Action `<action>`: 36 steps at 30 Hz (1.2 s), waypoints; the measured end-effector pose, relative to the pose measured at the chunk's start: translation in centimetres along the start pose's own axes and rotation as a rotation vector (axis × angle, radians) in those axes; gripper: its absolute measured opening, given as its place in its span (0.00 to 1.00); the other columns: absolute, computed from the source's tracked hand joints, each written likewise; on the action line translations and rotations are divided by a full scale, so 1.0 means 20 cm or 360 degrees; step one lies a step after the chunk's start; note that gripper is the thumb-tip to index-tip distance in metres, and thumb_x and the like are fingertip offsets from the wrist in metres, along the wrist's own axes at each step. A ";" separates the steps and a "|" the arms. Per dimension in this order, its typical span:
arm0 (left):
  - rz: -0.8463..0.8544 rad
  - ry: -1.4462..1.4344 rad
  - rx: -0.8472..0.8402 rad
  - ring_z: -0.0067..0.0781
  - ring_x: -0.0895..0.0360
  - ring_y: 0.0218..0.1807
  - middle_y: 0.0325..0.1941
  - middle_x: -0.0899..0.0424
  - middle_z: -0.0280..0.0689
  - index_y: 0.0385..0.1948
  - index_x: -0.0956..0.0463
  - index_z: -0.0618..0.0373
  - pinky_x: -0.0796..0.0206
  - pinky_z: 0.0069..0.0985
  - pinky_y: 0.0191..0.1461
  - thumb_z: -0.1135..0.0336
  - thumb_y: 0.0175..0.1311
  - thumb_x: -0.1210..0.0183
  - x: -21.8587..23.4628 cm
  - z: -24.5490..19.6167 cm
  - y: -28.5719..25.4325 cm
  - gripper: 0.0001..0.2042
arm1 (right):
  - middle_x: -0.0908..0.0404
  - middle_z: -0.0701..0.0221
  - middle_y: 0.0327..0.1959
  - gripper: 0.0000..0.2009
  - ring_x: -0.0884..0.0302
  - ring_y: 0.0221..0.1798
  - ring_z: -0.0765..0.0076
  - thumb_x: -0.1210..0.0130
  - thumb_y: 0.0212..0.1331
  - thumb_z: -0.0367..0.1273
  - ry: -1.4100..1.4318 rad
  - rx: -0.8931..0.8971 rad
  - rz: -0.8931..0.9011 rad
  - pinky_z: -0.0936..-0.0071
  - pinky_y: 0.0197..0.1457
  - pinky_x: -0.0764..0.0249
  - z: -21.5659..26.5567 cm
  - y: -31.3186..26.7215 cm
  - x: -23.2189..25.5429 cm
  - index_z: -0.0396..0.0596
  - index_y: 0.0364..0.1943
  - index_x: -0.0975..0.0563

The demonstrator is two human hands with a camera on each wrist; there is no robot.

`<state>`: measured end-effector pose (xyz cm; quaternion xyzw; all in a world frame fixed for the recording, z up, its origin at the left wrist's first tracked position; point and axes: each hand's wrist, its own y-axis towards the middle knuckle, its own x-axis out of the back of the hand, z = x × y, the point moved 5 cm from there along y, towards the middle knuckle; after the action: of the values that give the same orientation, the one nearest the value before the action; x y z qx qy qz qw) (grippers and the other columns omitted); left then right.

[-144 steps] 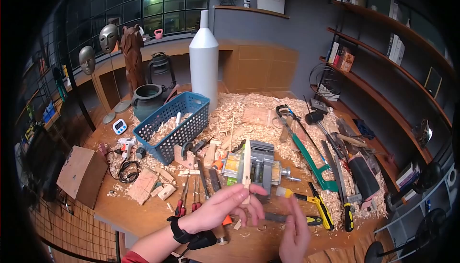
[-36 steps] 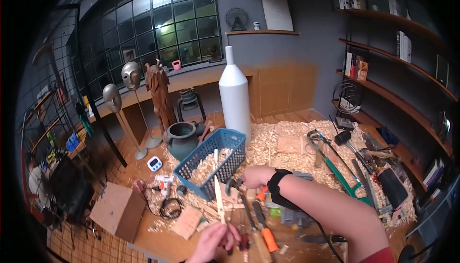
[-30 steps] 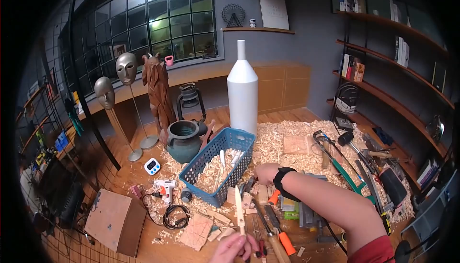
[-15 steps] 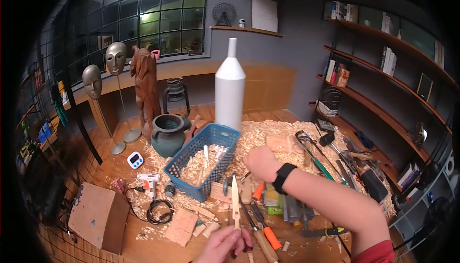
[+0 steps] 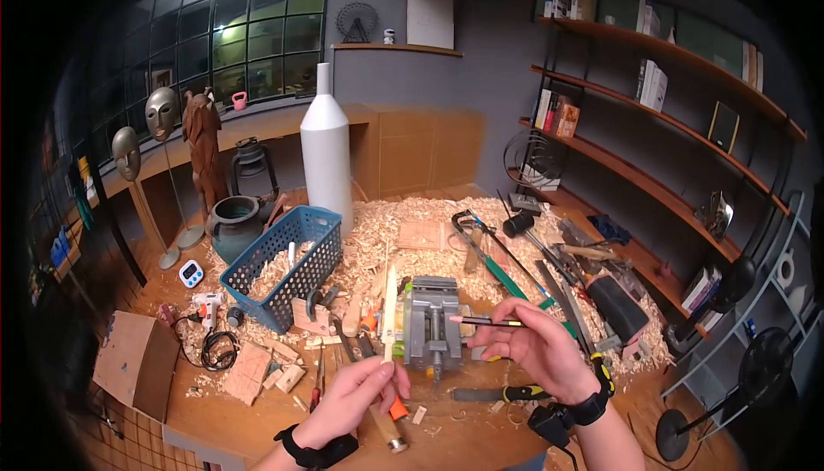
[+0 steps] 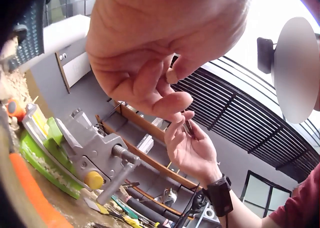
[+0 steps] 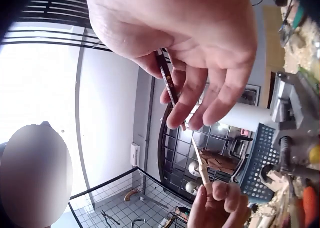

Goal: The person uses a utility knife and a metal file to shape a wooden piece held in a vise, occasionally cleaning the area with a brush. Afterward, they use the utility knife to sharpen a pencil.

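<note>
My left hand point(image 5: 356, 395) pinches the lower end of a pale wooden knife-shaped carving point(image 5: 390, 306), blade pointing up and away. Across from it, my right hand point(image 5: 547, 353) holds a dark pencil point(image 5: 491, 322) between thumb and fingers, its light tip aimed left toward the carving. In the right wrist view the pencil point(image 7: 167, 77) has small lettering on its side, and the carving point(image 7: 198, 158) rises from the left hand point(image 7: 220, 207) below. Only the butt of the carving point(image 6: 172, 76) shows in the left wrist view. A grey bench vise point(image 5: 431, 317) stands just beyond both hands.
A blue perforated basket point(image 5: 296, 269) of shavings stands at left, before a tall white bottle point(image 5: 326, 158). Wood shavings point(image 5: 386, 222) cover the back. A green-framed saw point(image 5: 506, 278), handsaw point(image 5: 566, 308) and mallet point(image 5: 518, 225) lie right. A wooden-handled tool point(image 5: 386, 428) lies near the left hand.
The right hand has come back from the tools beside the basket, moving right and nearer, with the pencil in it. The left hand keeps the carving. The head view has turned right.
</note>
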<state>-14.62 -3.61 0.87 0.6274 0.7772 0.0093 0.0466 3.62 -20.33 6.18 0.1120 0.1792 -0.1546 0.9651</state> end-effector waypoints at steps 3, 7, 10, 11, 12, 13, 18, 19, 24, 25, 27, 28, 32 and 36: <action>-0.0003 0.0007 -0.0044 0.17 0.28 0.28 0.35 0.18 0.32 0.41 0.23 0.63 0.38 0.17 0.35 0.61 0.83 0.58 -0.07 0.04 0.05 0.17 | 0.18 0.51 0.50 0.15 0.20 0.57 0.54 0.63 0.80 0.37 0.0051 0.0082 0.0050 0.61 0.60 0.24 -0.02 -0.07 0.05 0.41 0.51 0.26; 0.0025 -0.0019 -0.0039 0.16 0.29 0.27 0.36 0.18 0.33 0.42 0.23 0.64 0.36 0.17 0.34 0.62 0.83 0.57 -0.13 0.04 0.09 0.16 | 0.19 0.55 0.46 0.12 0.21 0.53 0.55 0.57 0.77 0.36 0.0358 0.0222 0.0107 0.57 0.60 0.27 -0.08 -0.14 0.08 0.42 0.51 0.28; 0.0059 0.0003 -0.0093 0.16 0.29 0.27 0.36 0.18 0.33 0.44 0.23 0.64 0.36 0.17 0.33 0.63 0.83 0.56 -0.15 0.03 0.11 0.15 | 0.20 0.57 0.44 0.13 0.22 0.50 0.57 0.51 0.74 0.38 0.0438 0.0198 0.0183 0.59 0.59 0.28 -0.14 -0.17 0.09 0.43 0.51 0.29; 0.0072 0.0006 -0.0131 0.16 0.29 0.27 0.35 0.18 0.32 0.45 0.23 0.63 0.36 0.17 0.33 0.63 0.83 0.56 -0.16 0.02 0.12 0.15 | 0.19 0.57 0.44 0.14 0.22 0.49 0.59 0.48 0.72 0.39 0.0465 0.0185 0.0187 0.62 0.55 0.28 -0.18 -0.17 0.09 0.44 0.51 0.29; 0.0073 0.0004 -0.0129 0.16 0.29 0.27 0.35 0.18 0.32 0.45 0.23 0.63 0.36 0.17 0.33 0.63 0.83 0.56 -0.18 0.01 0.12 0.15 | 0.19 0.57 0.44 0.14 0.22 0.49 0.59 0.48 0.72 0.39 0.0465 0.0183 0.0185 0.62 0.55 0.28 -0.21 -0.18 0.09 0.44 0.51 0.29; 0.0085 0.0062 -0.0134 0.16 0.28 0.28 0.35 0.18 0.32 0.47 0.23 0.62 0.35 0.17 0.33 0.63 0.83 0.56 -0.19 0.00 0.12 0.14 | 0.18 0.56 0.41 0.13 0.22 0.44 0.56 0.47 0.71 0.39 0.0469 0.0165 0.0085 0.61 0.51 0.28 -0.25 -0.18 0.09 0.46 0.49 0.29; 0.0164 0.0095 -0.0153 0.17 0.27 0.29 0.35 0.18 0.31 0.49 0.23 0.61 0.33 0.19 0.35 0.64 0.82 0.54 -0.25 -0.04 0.11 0.12 | 0.16 0.56 0.37 0.12 0.24 0.38 0.53 0.44 0.68 0.40 0.0539 0.0119 0.0013 0.61 0.45 0.28 -0.37 -0.20 0.09 0.49 0.45 0.28; 0.0179 0.0167 -0.0218 0.18 0.26 0.29 0.35 0.18 0.31 0.49 0.23 0.60 0.32 0.20 0.35 0.64 0.82 0.54 -0.27 -0.07 0.10 0.12 | 0.16 0.56 0.37 0.12 0.24 0.38 0.53 0.44 0.68 0.40 0.0532 0.0103 0.0020 0.61 0.45 0.28 -0.39 -0.21 0.09 0.49 0.45 0.28; 0.0228 0.0460 -0.0427 0.19 0.26 0.27 0.34 0.17 0.31 0.49 0.23 0.62 0.33 0.20 0.33 0.64 0.81 0.55 -0.31 -0.09 0.07 0.13 | 0.16 0.55 0.42 0.15 0.18 0.45 0.54 0.38 0.66 0.39 0.0748 0.0166 0.0228 0.64 0.44 0.26 -0.44 -0.20 0.06 0.45 0.48 0.26; 0.0245 0.0530 -0.0459 0.21 0.23 0.29 0.36 0.17 0.32 0.49 0.22 0.61 0.31 0.22 0.35 0.65 0.80 0.53 -0.31 -0.09 0.06 0.12 | 0.16 0.55 0.42 0.15 0.18 0.45 0.54 0.38 0.66 0.39 0.0744 0.0157 0.0230 0.64 0.44 0.26 -0.45 -0.20 0.05 0.45 0.48 0.26; 0.0233 0.0612 -0.0511 0.22 0.22 0.29 0.35 0.17 0.32 0.49 0.22 0.61 0.31 0.23 0.36 0.64 0.80 0.52 -0.32 -0.11 0.03 0.12 | 0.16 0.56 0.37 0.13 0.22 0.44 0.48 0.37 0.61 0.38 0.0716 0.0120 0.0129 0.61 0.39 0.28 -0.47 -0.22 0.05 0.48 0.43 0.25; 0.0226 0.0702 -0.0562 0.23 0.21 0.30 0.35 0.16 0.33 0.48 0.22 0.60 0.30 0.24 0.37 0.64 0.79 0.51 -0.32 -0.12 0.01 0.11 | 0.16 0.56 0.37 0.13 0.22 0.44 0.48 0.37 0.61 0.38 0.0712 0.0115 0.0129 0.61 0.39 0.28 -0.47 -0.23 0.05 0.48 0.43 0.25; 0.0231 0.0658 -0.0472 0.26 0.20 0.31 0.33 0.16 0.34 0.49 0.21 0.60 0.29 0.25 0.37 0.63 0.78 0.50 -0.31 -0.12 -0.03 0.12 | 0.16 0.54 0.40 0.12 0.22 0.44 0.48 0.37 0.62 0.35 0.0638 0.0080 0.0238 0.60 0.36 0.28 -0.50 -0.23 0.03 0.47 0.45 0.23; 0.0253 0.0593 -0.0366 0.25 0.21 0.29 0.32 0.16 0.33 0.51 0.21 0.60 0.30 0.24 0.36 0.62 0.80 0.52 -0.28 -0.12 -0.05 0.14 | 0.17 0.55 0.39 0.10 0.24 0.41 0.50 0.39 0.64 0.32 0.0630 0.0084 0.0281 0.63 0.34 0.29 -0.51 -0.21 -0.01 0.46 0.47 0.21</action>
<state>-14.69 -9.29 3.45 0.6647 0.7144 0.2171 -0.0273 -1.12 -21.45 -3.75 0.1807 0.3506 -0.0492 0.9176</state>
